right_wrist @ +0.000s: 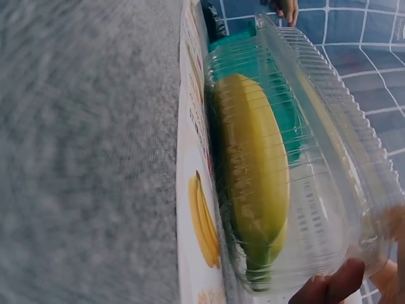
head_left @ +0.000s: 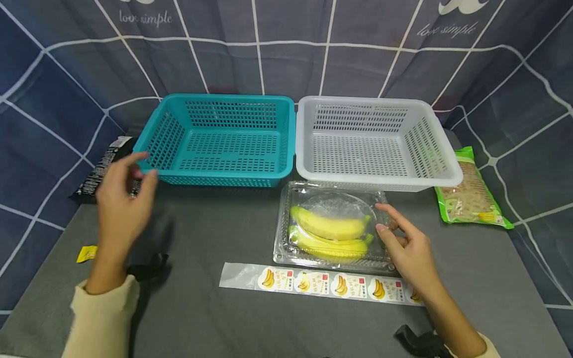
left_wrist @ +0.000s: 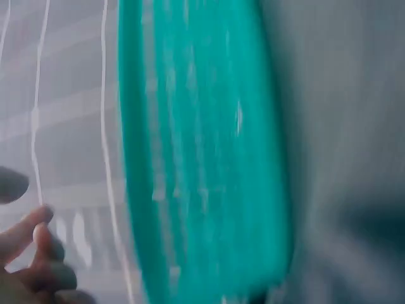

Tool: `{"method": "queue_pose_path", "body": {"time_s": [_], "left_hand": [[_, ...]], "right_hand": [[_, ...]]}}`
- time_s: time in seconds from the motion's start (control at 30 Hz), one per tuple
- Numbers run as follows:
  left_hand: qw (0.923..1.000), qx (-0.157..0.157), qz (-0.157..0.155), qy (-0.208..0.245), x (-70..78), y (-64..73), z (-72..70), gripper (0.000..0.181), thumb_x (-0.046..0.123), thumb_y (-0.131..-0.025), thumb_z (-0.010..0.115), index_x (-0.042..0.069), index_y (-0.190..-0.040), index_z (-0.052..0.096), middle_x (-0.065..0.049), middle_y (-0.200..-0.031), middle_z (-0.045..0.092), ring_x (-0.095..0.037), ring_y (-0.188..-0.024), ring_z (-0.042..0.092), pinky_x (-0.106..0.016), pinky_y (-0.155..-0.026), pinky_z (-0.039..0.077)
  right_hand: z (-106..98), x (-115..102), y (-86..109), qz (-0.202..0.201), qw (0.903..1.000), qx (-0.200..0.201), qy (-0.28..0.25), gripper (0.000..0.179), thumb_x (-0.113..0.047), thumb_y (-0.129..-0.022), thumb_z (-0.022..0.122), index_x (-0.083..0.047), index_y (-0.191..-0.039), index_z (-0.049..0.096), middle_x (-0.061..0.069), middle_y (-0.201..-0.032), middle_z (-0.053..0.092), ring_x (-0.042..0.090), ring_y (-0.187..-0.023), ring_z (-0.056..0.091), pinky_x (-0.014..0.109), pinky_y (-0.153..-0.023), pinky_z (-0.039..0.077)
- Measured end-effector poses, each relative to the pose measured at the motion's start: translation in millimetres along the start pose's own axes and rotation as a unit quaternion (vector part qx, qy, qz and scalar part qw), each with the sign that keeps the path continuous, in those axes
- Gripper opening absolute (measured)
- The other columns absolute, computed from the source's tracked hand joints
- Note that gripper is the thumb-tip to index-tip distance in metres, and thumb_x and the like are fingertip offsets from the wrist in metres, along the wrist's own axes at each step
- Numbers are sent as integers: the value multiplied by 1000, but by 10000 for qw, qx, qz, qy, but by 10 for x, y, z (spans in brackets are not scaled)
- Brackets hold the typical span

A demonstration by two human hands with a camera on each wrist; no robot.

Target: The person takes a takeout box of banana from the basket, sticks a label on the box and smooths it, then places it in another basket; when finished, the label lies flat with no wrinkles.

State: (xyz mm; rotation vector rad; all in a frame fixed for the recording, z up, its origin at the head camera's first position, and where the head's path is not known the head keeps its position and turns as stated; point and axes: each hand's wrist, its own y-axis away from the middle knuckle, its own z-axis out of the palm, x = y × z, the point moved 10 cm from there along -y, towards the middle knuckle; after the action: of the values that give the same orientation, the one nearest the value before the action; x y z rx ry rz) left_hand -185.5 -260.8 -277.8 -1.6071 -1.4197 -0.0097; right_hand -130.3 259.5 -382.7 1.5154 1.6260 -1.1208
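My left hand (head_left: 123, 194) is over the left front corner of a teal basket (head_left: 284, 171), its thumb and index finger apart and nothing between them. A black packet (head_left: 96, 174) lies partly hidden behind that hand. In the middle of the table a clear plastic clamshell box (head_left: 282, 248) holds yellow bananas (head_left: 331, 226) under its lid. My right hand (head_left: 409, 246) is at the box's right end, with index fingertip and thumb tip spread along its edge. In front of the box lies a strip of banana stickers (head_left: 322, 283), its right end under the right forearm.
A white basket (head_left: 380, 181) stands beside the teal one, directly behind the box. At the right lies a green-edged food packet (head_left: 474, 194). A small yellow packet (head_left: 87, 253) is near the left edge. Grid-patterned cloth (head_left: 286, 64) encloses the back and sides.
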Motion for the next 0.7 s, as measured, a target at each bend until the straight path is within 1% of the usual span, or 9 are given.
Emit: {"method": "queue_pose_path", "body": {"time_s": [0.07, 0.1, 0.2, 0.3, 0.4, 0.47, 0.53, 0.6, 0.7], "left_hand": [[9964, -665, 454, 262, 280, 213, 316, 33, 8, -94, 71, 6, -127, 69, -2, -91, 54, -8, -80, 43, -26, -73, 31], [9917, -1088, 594, 349, 397, 335, 480, 31, 7, -94, 72, 6, -125, 70, -5, -90, 54, -11, -78, 45, -26, -71, 33], [9686, -2277, 836, 552, 654, 718, 876, 22, 8, -94, 74, 11, -115, 71, 1, -86, 53, -13, -72, 46, -27, -64, 37], [9415, -3169, 751, 864, 793, 1058, 1123, 14, 13, -95, 75, 16, -108, 72, 9, -82, 50, -8, -67, 46, -25, -60, 39], [9102, -3906, 415, 1313, 844, 1330, 1303, 11, 19, -96, 74, 21, -107, 72, 12, -79, 50, -7, -64, 46, -25, -60, 41], [8909, -4283, 258, 1488, 852, 1454, 1396, 13, 21, -97, 74, 24, -109, 71, 10, -77, 50, -7, -63, 46, -26, -62, 42], [8775, -4532, 202, 1555, 853, 1529, 1460, 15, 23, -97, 74, 24, -112, 70, 9, -76, 49, -7, -63, 45, -27, -64, 43], [8709, -4654, 291, 1554, 866, 1567, 1495, 19, 24, -95, 76, 24, -113, 70, 7, -75, 49, -7, -64, 44, -27, -66, 43], [8700, -4686, 504, 1448, 902, 1595, 1502, 24, 29, -92, 79, 24, -114, 71, 8, -75, 48, -6, -65, 45, -26, -65, 42]], "right_hand": [[13, 1, 4, -183, 9997, -57, -179, 47, -12, -104, 60, -23, -149, 54, 6, -103, 47, 6, -34, 26, 29, -32, 30], [22, 3, 3, -279, 9992, -78, -271, 48, -9, -104, 59, -21, -150, 53, 7, -104, 46, 7, -35, 26, 28, -32, 30], [52, 11, -1, -580, 9965, -126, -587, 49, -2, -104, 57, -13, -151, 52, 9, -105, 47, 10, -37, 28, 27, -34, 31], [56, 14, -17, -937, 9913, -57, -920, 49, 5, -102, 53, -5, -150, 51, 9, -102, 48, 9, -40, 28, 24, -37, 33], [79, 18, -26, -1359, 9714, -156, -1942, 49, 10, -102, 45, 6, -150, 45, 9, -97, 47, 8, -47, 37, 22, -45, 41], [97, 22, -31, -1598, 9513, -280, -2620, 49, 12, -101, 39, 12, -150, 39, 10, -97, 46, 9, -53, 42, 24, -48, 43], [119, 29, -33, -1728, 9298, -446, -3218, 50, 13, -100, 33, 17, -150, 33, 10, -96, 44, 12, -58, 46, 28, -52, 46], [124, 41, -37, -1783, 9231, -475, -3375, 51, 14, -99, 31, 18, -150, 32, 10, -97, 44, 13, -58, 45, 29, -52, 45], [127, 60, -37, -1845, 9212, -455, -3396, 51, 14, -98, 31, 18, -149, 32, 11, -98, 44, 12, -58, 45, 29, -51, 44]]}}
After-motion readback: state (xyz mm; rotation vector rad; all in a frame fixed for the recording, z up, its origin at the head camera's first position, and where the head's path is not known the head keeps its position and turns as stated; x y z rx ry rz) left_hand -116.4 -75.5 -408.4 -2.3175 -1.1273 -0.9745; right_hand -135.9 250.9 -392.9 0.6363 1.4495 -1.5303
